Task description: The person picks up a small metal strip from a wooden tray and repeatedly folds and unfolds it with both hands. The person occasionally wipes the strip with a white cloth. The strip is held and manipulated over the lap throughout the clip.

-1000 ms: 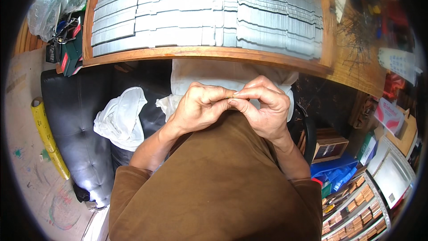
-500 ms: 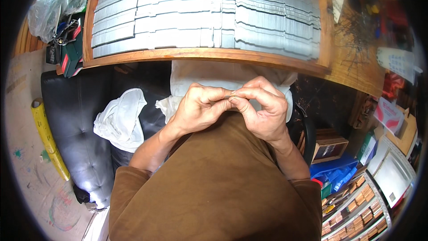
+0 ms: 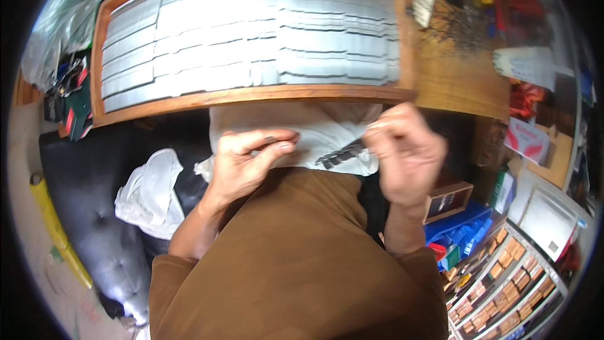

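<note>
Head: 1 dark strip (image 3: 341, 154), right hand (image 3: 408, 151)

Right of the right hand (image 3: 406, 154), I record lettering on a pink-and-white box (image 3: 527, 141), too blurred to read.

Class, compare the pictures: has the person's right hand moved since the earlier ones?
Yes: rightward. Judged against the wooden tray, the right hand has shifted toward the tray's near right corner.

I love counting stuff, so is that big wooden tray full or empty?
Looks full: in the wooden tray, rows of thin silvery pieces reach from left wall nearly to right.
</note>
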A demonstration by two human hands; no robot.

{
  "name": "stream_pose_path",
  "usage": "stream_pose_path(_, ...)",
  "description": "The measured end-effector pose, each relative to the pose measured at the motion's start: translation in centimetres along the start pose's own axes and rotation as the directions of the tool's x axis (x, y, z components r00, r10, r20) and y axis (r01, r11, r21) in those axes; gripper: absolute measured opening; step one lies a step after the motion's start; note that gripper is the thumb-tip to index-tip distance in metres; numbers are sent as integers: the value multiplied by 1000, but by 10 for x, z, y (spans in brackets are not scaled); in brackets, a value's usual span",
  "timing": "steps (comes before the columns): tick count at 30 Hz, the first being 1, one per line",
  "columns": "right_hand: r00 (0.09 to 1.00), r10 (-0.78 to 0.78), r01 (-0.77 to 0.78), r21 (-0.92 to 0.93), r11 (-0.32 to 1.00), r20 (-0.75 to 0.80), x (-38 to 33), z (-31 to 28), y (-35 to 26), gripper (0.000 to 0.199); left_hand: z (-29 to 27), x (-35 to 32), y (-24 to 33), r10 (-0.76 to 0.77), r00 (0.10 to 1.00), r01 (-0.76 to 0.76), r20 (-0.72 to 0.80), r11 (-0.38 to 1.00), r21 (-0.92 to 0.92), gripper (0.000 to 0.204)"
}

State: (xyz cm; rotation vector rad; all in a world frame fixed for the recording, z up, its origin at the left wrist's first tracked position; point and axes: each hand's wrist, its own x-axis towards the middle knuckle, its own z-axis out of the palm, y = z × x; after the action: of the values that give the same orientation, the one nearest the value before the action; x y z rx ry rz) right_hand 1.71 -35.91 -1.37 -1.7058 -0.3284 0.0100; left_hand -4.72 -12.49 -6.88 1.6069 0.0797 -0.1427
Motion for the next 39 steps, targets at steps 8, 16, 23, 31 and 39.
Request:
stream_pose_path(8,868,95,-131,-40,991,-488,52,-135,-32,13,8,8,7,-15,996,20,84,998,-64,16)
stream_pose_path(16,947,215,-205,-66,976,240,0,18,-4,3,18,11,36,-109,968,129,226,988,-79,18)
stream_pose_path(23,951,222,-241,67,968,214,-12,49,20,8,14,2,23,-256,936,298,241,942,-157,16)
stream_pose_path(31,807,421,-422,-94,902,414,-58,20,16,34,4,18,13,-590,740,671,321,678,-301,23)
stream_pose_path(39,926,122,-177,126,976,358,-104,52,47,15,0,43,19,-573,735,672,364,691,-269,23)
